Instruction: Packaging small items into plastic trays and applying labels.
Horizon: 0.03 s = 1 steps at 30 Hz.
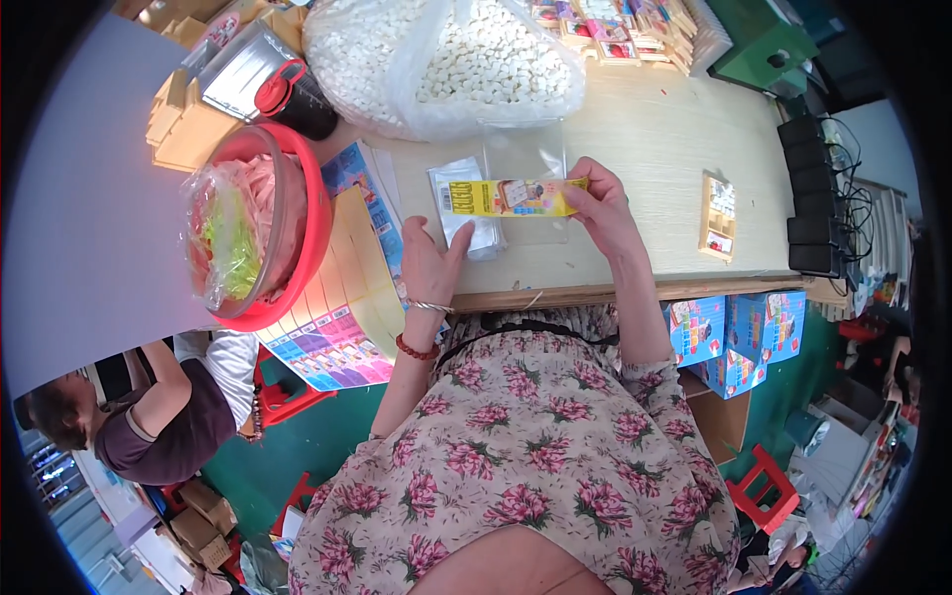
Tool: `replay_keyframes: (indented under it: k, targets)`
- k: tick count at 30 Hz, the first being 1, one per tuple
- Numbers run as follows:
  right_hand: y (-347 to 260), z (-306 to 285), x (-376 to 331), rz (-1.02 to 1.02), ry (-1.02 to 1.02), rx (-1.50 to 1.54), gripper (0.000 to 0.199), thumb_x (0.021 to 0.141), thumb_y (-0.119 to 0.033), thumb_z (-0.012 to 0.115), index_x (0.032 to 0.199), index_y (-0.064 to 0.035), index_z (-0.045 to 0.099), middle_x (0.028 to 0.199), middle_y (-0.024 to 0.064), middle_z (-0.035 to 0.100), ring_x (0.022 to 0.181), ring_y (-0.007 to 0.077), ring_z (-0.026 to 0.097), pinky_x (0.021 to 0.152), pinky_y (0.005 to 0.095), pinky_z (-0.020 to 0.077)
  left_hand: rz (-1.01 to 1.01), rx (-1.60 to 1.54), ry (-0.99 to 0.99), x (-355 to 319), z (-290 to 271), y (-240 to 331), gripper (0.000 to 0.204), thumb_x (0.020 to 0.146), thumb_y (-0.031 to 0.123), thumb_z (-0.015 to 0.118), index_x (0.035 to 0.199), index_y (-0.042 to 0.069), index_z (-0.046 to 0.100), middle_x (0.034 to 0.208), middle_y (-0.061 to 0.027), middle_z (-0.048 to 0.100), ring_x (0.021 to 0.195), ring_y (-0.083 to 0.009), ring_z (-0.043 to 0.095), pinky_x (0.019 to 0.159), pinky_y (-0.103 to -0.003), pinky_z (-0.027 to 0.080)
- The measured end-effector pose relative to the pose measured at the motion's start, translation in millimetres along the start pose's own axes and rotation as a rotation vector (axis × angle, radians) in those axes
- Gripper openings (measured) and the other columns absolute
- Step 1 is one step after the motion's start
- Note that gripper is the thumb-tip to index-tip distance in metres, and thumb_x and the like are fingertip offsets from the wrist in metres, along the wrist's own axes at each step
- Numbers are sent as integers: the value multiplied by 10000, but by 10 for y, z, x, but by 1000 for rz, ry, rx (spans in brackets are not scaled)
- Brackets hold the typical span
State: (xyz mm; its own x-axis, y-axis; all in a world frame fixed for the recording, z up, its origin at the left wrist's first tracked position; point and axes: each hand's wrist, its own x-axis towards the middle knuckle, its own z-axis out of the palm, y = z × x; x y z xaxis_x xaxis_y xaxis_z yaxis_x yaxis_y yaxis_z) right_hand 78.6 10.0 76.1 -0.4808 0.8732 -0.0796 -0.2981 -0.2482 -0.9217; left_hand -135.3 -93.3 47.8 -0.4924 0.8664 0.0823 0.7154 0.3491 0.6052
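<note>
My right hand point(600, 210) grips the right end of a yellow printed card point(508, 197), held flat over the wooden table point(654, 149). Under the card lies a clear plastic sleeve point(526, 159). My left hand point(431, 263) rests near the table's front edge, its fingers touching a small stack of clear plastic bags point(466, 208) and holding nothing. Bracelets circle my left wrist.
A big clear bag of white pieces point(446, 59) fills the table's far side. A red basin point(263, 228) with plastic-wrapped items and colourful printed sheets point(342, 297) sit left. A small wooden tray point(718, 215) lies right. Blue boxes point(734, 332) stand below; another person point(149, 407) sits lower left.
</note>
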Motion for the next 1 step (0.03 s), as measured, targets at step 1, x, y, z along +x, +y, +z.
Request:
replay_keyframes:
  k: [1]
  targets:
    - [-30, -35, -22, -17, -30, 49, 138, 816, -126, 619, 800, -86, 488, 712, -28, 543, 590, 24, 460, 518, 169, 367, 1, -1, -2, -1, 0, 1, 551, 718, 409, 708, 1010, -3, 489, 834, -190, 574, 697, -256, 569, 651, -338, 458]
